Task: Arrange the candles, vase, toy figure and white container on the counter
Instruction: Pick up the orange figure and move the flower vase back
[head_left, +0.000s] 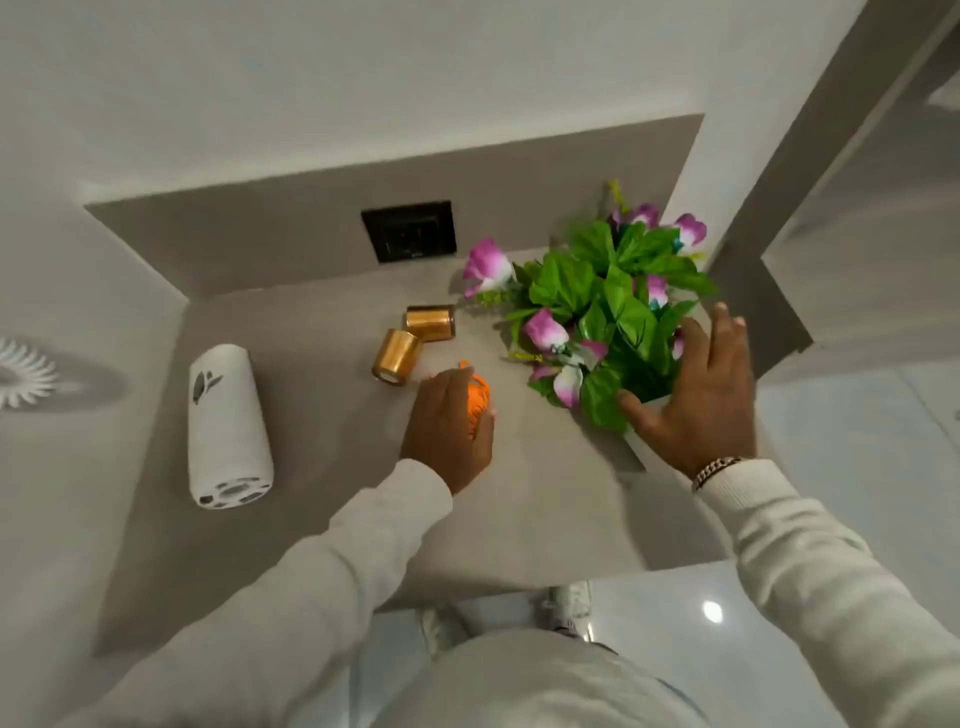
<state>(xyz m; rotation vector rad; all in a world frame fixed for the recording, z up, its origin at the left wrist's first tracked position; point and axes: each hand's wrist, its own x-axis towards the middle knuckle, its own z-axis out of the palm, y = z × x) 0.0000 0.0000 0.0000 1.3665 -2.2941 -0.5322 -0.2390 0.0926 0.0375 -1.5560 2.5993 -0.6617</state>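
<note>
left hand (448, 427): fingers curled over an orange toy figure (477, 399) at mid surface (322, 457), gripping it. right hand (696, 395): fingers spread wide, palm against the white vase (636, 441) under its flowers (597, 306); whether it grips, unclear. two gold candles (413, 340) lying tipped, just behind the toy. white container (228, 426) lying on its side, well left. black socket (409, 231) on back wall.

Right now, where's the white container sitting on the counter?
In the head view, the white container lies on its side at the left of the counter, apart from the two gold candles to its right and near the left wall.
</note>
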